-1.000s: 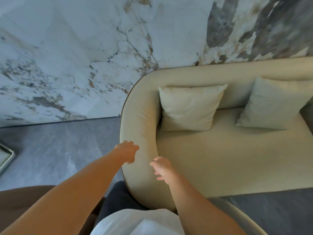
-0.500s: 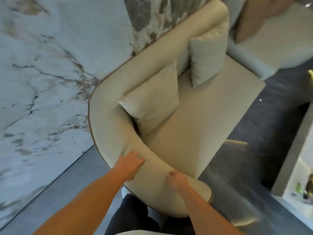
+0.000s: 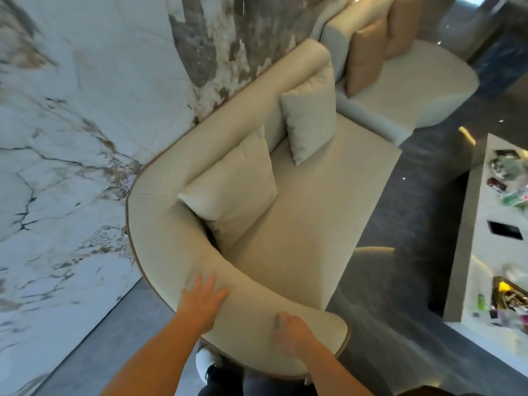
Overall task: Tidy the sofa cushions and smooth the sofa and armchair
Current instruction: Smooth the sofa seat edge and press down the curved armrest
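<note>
Head view: sofa (image 3: 314,212), long axis running from lower centre to upper right of the frame, back against the marble wall (image 3: 71,124). Two cushions (image 3: 237,190) lean on the backrest. Dark floor (image 3: 400,281) lies open at right. Left hand (image 3: 204,300) spread flat on the curved arm; right hand (image 3: 291,335) curled, its grip hidden. Desk (image 3: 483,224) items blurred.

Both bare forearms reach forward from the lower edge of the view, side by side and apart. The left hand (image 3: 203,299) lies palm down with its fingers (image 3: 206,282) spread and flat, wrist straight. The right hand (image 3: 292,335) sits nearer the body, its fingers curled loosely inward, knuckles up, wrist slightly bent.
</note>
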Action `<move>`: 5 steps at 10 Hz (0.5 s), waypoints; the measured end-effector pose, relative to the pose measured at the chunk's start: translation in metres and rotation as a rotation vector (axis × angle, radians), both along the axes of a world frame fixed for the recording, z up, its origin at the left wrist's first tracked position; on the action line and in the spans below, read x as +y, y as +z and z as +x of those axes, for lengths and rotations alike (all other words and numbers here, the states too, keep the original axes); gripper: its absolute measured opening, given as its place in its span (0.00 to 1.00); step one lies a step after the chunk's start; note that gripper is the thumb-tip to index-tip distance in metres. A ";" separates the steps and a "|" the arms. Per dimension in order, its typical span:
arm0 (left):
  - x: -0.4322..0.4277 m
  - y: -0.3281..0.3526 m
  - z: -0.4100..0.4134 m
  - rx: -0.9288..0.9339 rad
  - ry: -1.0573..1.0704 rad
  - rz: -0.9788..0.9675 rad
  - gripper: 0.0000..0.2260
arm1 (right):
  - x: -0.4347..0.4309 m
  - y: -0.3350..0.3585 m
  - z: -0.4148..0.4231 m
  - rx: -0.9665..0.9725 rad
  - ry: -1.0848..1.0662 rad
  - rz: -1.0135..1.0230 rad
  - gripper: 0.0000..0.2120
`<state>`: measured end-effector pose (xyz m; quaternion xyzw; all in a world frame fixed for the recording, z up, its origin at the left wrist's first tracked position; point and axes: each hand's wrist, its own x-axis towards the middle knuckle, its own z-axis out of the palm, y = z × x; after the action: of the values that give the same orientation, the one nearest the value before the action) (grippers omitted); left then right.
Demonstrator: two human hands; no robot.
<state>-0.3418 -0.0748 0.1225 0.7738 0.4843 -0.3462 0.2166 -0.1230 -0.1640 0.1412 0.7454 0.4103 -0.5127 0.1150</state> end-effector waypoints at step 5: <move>0.018 -0.025 -0.022 -0.078 -0.220 0.051 0.34 | -0.023 -0.025 -0.032 -0.045 -0.218 0.074 0.36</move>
<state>-0.3634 -0.0568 0.0978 0.8405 0.3962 -0.3250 0.1760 -0.1555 -0.1871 0.1164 0.8007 0.3428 -0.4896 0.0401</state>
